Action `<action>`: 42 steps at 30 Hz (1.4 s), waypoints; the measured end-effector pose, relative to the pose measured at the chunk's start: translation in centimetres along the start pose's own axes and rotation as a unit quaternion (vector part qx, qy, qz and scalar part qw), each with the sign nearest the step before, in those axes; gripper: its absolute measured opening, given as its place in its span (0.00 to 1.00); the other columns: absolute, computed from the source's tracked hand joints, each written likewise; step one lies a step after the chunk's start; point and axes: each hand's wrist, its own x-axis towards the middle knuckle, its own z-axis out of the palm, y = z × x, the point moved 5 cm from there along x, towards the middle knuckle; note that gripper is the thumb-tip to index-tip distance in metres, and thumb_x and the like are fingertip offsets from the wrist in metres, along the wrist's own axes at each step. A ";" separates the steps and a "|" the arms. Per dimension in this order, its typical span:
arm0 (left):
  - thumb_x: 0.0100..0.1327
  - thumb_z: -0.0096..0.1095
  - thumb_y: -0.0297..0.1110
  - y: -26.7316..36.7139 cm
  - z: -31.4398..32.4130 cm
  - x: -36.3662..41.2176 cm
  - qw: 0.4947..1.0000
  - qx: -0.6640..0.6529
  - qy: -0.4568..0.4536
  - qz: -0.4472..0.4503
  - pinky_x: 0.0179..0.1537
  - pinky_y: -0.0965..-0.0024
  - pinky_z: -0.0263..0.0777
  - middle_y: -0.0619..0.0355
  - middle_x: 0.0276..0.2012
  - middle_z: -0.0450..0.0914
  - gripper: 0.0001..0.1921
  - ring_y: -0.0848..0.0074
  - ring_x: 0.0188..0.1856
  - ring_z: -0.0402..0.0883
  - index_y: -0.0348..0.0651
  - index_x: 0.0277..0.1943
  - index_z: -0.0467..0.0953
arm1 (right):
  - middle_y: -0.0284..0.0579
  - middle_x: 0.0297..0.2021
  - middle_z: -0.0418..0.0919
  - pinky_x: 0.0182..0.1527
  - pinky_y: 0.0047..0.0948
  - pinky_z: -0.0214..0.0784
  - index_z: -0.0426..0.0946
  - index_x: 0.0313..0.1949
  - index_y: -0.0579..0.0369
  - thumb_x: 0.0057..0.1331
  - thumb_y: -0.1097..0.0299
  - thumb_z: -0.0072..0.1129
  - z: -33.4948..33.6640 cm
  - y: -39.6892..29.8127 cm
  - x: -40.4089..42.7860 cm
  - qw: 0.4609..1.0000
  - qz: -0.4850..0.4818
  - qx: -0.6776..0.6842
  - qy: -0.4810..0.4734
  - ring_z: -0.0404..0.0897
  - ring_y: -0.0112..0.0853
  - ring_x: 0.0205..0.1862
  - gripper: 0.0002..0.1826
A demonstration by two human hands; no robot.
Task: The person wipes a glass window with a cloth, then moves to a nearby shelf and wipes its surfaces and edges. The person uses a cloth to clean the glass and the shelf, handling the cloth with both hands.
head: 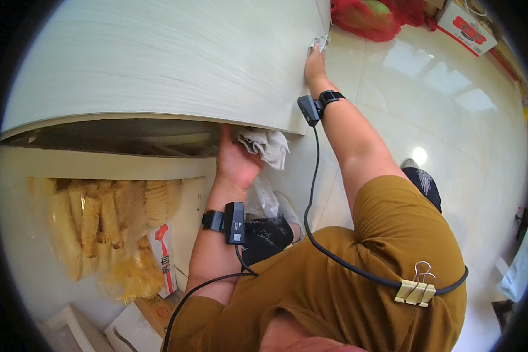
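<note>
A pale wood-grain panel [171, 66] fills the upper left of the view. At its lower edge is my left hand [240, 165], palm turned up, with a crumpled grey-white cloth [268, 147] at its fingers. The thumb reaches past the edge into a dark gap [127, 136], and the cloth hides most of the fingertips. My right hand [315, 66] is stretched out along the panel's right edge. Its fingers press a second light cloth [320, 43] near the far corner.
Clear bags of yellow rolled food [99, 215] and a white-and-red printed package [163, 259] lie at left. Red mesh bags [369, 20] and a white carton [466, 28] stand on the glossy tiled floor [391, 127]. A black cable [310, 211] links my wrist devices.
</note>
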 end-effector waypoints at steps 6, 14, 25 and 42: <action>0.76 0.47 0.58 0.2 1.0 -0.6 1.000 -0.006 -0.020 -0.008 0.70 0.48 0.64 0.53 0.66 0.75 0.31 0.58 0.67 0.72 0.44 0.70 0.68 | 0.67 0.66 0.69 0.69 0.45 0.57 0.66 0.65 0.70 0.76 0.46 0.34 -0.8 11.0 -6.0 0.959 0.261 0.113 -0.019 0.67 0.58 0.67 0.37; 0.78 0.43 0.52 1.0 1.2 -0.7 0.996 0.020 0.036 0.079 0.64 0.33 0.68 0.45 0.63 0.76 0.27 0.48 0.64 0.75 0.39 0.66 0.70 | 0.60 0.66 0.71 0.66 0.46 0.61 0.65 0.68 0.63 0.73 0.35 0.31 -3.2 11.0 -17.6 0.881 0.466 0.069 -0.042 0.69 0.53 0.67 0.43; 0.73 0.52 0.39 5.0 -3.0 -3.3 0.985 -0.046 0.022 0.162 0.43 0.47 0.82 0.50 0.40 0.81 0.13 0.55 0.40 0.83 0.38 0.48 0.76 | 0.50 0.50 0.80 0.49 0.47 0.74 0.75 0.52 0.54 0.70 0.52 0.36 1.2 -6.1 -24.7 0.847 0.452 0.240 -0.145 0.79 0.45 0.50 0.24; 0.71 0.50 0.35 8.8 1.8 -10.6 0.807 0.244 -0.008 0.538 0.47 0.49 0.75 0.47 0.42 0.81 0.15 0.52 0.44 0.80 0.35 0.54 0.74 | 0.52 0.54 0.78 0.59 0.41 0.70 0.75 0.54 0.63 0.74 0.66 0.50 -5.0 -43.3 -27.9 0.890 -0.361 0.042 -0.274 0.77 0.44 0.56 0.16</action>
